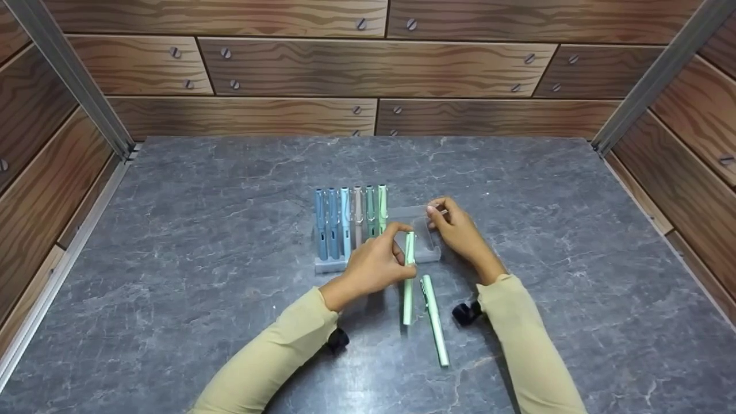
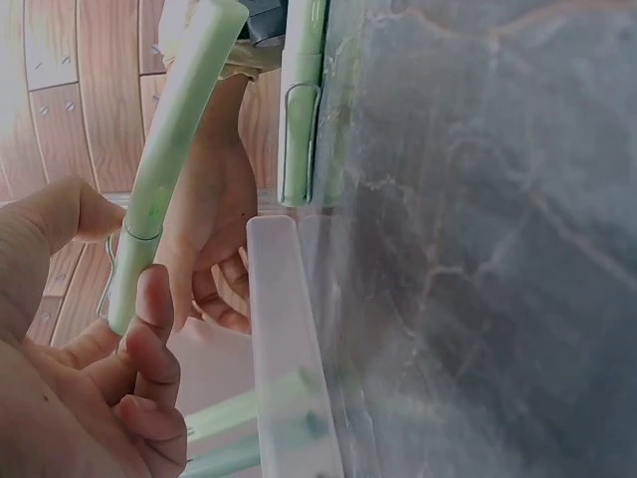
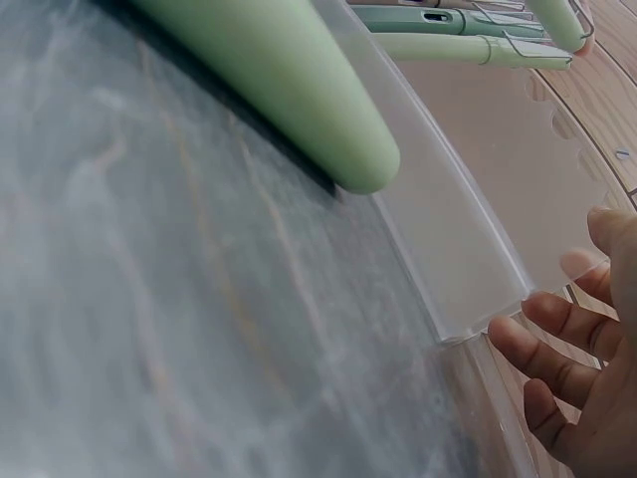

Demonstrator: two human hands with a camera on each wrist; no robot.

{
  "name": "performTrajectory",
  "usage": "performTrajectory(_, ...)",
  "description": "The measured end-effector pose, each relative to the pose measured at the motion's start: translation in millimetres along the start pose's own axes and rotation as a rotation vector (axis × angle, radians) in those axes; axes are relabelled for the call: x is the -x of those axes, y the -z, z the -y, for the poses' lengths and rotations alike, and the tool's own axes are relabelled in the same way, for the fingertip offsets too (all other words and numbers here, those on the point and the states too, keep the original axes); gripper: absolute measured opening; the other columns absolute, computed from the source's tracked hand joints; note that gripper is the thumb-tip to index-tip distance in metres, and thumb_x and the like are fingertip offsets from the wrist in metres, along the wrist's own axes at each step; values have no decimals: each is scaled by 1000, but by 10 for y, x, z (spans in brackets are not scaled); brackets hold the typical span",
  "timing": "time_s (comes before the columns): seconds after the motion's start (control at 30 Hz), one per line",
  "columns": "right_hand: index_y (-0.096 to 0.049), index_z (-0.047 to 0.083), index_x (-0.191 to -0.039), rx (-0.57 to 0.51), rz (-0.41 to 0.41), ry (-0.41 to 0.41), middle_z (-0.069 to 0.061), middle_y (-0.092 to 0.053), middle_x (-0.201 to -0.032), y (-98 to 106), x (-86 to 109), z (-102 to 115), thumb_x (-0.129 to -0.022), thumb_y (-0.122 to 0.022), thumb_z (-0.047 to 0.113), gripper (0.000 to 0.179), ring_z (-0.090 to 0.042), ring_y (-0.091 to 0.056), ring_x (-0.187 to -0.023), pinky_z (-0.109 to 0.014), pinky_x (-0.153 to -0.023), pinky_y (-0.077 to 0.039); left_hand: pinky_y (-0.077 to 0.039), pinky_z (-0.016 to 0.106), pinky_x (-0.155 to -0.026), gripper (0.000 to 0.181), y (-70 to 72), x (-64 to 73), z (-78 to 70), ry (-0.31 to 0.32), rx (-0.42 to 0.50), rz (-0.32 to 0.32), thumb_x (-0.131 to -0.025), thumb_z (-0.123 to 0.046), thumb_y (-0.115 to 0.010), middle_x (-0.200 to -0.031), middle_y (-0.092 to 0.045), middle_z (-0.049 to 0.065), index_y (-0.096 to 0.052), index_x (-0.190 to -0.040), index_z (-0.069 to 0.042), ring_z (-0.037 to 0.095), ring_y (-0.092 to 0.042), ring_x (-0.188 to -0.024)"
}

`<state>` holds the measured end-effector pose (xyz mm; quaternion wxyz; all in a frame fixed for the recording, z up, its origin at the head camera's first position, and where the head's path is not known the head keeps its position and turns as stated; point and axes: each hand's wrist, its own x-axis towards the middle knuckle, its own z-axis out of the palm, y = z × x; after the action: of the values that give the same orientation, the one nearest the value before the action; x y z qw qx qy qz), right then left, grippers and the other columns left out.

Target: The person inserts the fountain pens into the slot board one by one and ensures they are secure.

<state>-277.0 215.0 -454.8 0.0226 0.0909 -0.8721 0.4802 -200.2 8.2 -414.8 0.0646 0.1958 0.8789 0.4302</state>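
My left hand (image 1: 374, 261) pinches a light green pen (image 1: 408, 299) with a metal clip between thumb and fingers, in front of a clear plastic pen holder (image 1: 426, 256). Tilted in the left wrist view, the same pen (image 2: 179, 129) is clear of the table. My right hand (image 1: 463, 233) grips the holder's right edge; thumb and fingers lie on either side of the clear wall (image 3: 448, 229). Another light green pen (image 1: 435, 325) lies on the table between the forearms. Several pens (image 1: 345, 215) in blues, grey-brown and greens stand side by side in the holder's left part.
The grey marbled tabletop (image 1: 201, 230) extends around the holder. Wood-patterned panels (image 1: 368, 69) and metal corner posts (image 1: 80, 75) enclose it at the back and sides. Black wrist devices (image 1: 467, 313) sit under both sleeves.
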Motion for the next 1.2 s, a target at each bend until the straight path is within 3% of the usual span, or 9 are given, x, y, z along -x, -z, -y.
performTrajectory(0.23,-53,3,-115,-3,-1,2,-15,-59,-105,4,8,2,-101,-48,25,27,-29,-65,-90,-26,-78,-48,-39,22,-48,66,54,-24,-47,-8,-50,-52,-74,-21,-72,-75,-64,-9,-47,-134,-22,5,-50,-52)
performTrajectory(0.67,-53,1,-114,-24,-2,2,-19,-61,-103,10,2,18,-101,-49,21,24,-29,-65,-88,-27,-78,-50,-41,21,-52,66,100,-43,-119,-39,-97,-158,-75,-25,-76,-82,-65,-6,-47,-134,-21,6,-51,-61)
performTrajectory(1.2,-52,2,-116,-5,7,-16,-16,-59,-105,3,2,10,-101,-48,25,27,-29,-65,-91,-26,-77,-48,-38,22,-54,60,130,-88,-127,-186,-241,-404,-79,-25,-74,-83,-66,-6,-49,-134,-21,12,-52,-68)
